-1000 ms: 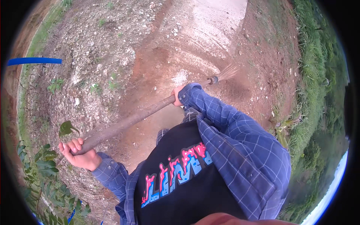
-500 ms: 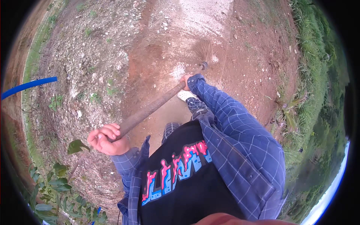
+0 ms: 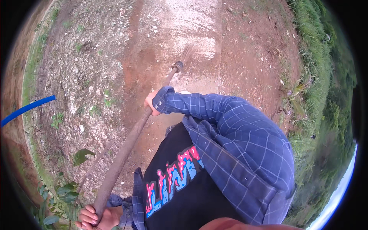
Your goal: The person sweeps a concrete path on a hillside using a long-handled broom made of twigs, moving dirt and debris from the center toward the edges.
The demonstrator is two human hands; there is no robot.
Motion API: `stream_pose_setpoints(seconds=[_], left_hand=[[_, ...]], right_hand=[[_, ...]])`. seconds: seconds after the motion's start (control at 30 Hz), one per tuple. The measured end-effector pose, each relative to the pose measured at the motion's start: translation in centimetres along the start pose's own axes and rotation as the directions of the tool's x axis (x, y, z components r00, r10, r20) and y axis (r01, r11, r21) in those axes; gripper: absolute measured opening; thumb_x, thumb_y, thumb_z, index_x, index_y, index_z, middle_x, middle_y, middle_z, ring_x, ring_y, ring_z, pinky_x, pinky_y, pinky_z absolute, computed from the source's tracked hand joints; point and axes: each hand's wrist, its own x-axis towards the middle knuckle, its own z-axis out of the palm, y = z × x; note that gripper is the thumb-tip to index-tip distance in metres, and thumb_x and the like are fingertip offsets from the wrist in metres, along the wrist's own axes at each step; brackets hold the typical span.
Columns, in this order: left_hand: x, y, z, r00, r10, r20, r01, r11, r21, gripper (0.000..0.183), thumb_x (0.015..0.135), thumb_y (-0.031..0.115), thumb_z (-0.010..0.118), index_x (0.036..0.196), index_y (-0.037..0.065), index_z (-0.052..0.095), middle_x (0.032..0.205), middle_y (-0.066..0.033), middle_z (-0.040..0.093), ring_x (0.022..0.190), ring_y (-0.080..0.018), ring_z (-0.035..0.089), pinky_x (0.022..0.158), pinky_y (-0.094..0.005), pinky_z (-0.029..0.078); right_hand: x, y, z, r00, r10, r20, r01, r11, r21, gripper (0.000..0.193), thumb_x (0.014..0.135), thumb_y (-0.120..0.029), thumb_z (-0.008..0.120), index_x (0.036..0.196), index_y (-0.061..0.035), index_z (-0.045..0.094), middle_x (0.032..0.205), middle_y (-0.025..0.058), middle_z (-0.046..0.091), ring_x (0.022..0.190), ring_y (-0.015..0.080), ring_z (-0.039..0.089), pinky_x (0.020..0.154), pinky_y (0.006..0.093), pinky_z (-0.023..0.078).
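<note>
My black shirt [image 3: 191, 203] carries pink-and-blue lettering. My left hand [image 3: 110, 217], nearer me than half a second ago, curls around the butt of the broom [image 3: 120, 161]; my right hand [image 3: 151, 102] closes farther along. Its long axis slants away rightward, bristles [image 3: 188, 53] swung left, over the pale strip [image 3: 189, 17], inside its right edge.
</note>
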Motion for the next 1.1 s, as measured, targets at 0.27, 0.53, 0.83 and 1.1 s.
stream_pose_setpoints(seconds=[0.27,0.53,0.83,1.1], left_hand=[[-1.0,-6.6,4.4,0.999,0.021,0.047,-0.029,0.983,0.179,0.016,0.089,0.012,0.036,0.101,0.008,0.046,0.053,0.0006,0.032,0.047,-0.0101,0.035,0.049,-0.026,0.036],[-1.9,-15.4,2.5,0.903,-0.354,-0.245,0.382,0.921,0.077,0.017,0.088,0.01,0.036,0.099,0.008,0.048,0.056,0.0014,0.034,0.049,-0.0094,0.037,0.049,-0.0266,0.038],[-1.8,-1.9,0.0,0.99,0.11,-0.086,-0.108,0.994,0.019,0.012,0.085,0.013,0.04,0.093,0.008,0.048,0.053,0.003,0.03,0.047,-0.0089,0.034,0.048,-0.0256,0.035],[-7.0,-14.0,6.4,0.967,0.111,0.231,-0.168,0.955,0.245,0.012,0.088,0.017,0.039,0.092,0.007,0.044,0.055,-0.0041,0.038,0.052,-0.0178,0.044,0.059,-0.0391,0.047]], right_hand=[[1.6,7.1,11.4,0.982,0.035,-0.185,-0.005,0.986,0.164,0.012,0.061,-0.025,0.063,0.064,-0.0138,0.062,0.06,0.0097,0.06,0.064,0.0283,0.062,0.058,0.039,0.047],[-9.3,10.3,6.0,0.899,0.414,0.141,-0.411,0.91,-0.049,0.016,0.063,-0.029,0.062,0.067,-0.013,0.065,0.064,0.0121,0.062,0.067,0.0299,0.063,0.063,0.0397,0.049],[1.9,1.9,-0.2,0.99,-0.082,-0.117,0.072,0.994,-0.086,0.022,0.056,-0.023,0.066,0.075,-0.012,0.066,0.07,0.0129,0.063,0.074,0.0317,0.062,0.067,0.0401,0.049],[10.7,15.0,-0.9,0.988,0.145,-0.046,-0.147,0.988,-0.044,0.027,0.069,-0.018,0.061,0.097,-0.0151,0.063,0.085,0.0089,0.064,0.079,0.0252,0.061,0.069,0.0348,0.049]])
